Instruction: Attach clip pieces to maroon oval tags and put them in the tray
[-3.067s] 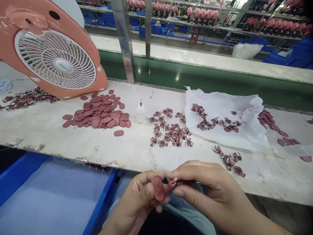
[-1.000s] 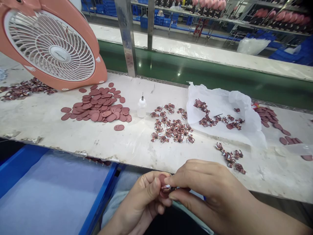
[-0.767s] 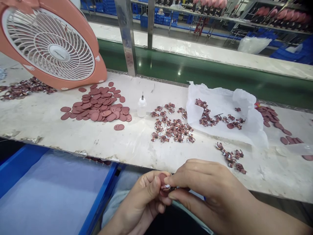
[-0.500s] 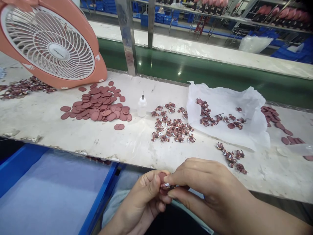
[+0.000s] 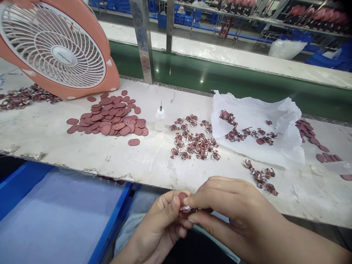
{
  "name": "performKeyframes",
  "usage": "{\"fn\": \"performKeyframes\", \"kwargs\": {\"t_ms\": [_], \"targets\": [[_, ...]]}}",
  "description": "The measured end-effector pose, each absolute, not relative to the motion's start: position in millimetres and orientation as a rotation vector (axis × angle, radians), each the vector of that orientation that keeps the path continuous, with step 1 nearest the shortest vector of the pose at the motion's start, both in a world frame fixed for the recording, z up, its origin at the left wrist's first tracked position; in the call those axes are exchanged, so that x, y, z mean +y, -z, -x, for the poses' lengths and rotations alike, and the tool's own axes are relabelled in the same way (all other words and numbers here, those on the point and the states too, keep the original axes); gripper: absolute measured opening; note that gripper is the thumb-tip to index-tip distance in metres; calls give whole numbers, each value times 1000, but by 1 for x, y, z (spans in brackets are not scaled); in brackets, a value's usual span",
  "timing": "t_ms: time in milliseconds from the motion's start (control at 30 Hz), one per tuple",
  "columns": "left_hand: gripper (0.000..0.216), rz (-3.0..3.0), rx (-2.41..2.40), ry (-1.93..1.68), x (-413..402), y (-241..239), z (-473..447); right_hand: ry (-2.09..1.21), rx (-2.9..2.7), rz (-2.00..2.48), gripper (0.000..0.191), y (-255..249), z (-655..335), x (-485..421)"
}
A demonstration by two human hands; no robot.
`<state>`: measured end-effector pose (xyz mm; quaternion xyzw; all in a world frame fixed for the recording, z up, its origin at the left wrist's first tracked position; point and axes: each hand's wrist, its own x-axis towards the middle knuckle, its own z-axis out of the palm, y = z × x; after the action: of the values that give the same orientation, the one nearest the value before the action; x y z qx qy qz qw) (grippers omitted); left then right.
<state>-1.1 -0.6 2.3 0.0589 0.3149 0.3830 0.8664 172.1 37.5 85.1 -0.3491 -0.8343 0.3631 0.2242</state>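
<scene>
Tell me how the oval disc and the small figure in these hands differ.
The oval disc is flat and smooth, while the small figure is lumpy and irregular. The oval disc shows one plain reddish-brown; the small figure mixes white with darker patches. The left hand grips the oval disc, whereas the right hand pinches the small figure. Both are small and partly hidden by the hands.
</scene>
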Motion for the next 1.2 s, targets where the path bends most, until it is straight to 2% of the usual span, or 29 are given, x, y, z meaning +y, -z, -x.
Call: {"fn": "performKeyframes", "kwargs": {"t_ms": [233,467,600,833,933,1200], "targets": [[19,-159,619,-824,1,-2,2,-1044,-2277,965,14,-85,-168,40],[21,-118,600,-825,4,1,6,-1058,-2265,959,31,-89,-176,43],[23,-22,560,-803,5,4,9,-905,-2205,965,28,-90,-182,45],[23,-31,529,-842,7,6,8,-1090,-2169,911,26,-80,-172,45],[21,-47,515,-859,6,6,8,-1096,-2158,896,28,-77,-168,44],[14,3,539,-861,4,1,5,-1072,-2069,935,17,-73,-161,42]]}}
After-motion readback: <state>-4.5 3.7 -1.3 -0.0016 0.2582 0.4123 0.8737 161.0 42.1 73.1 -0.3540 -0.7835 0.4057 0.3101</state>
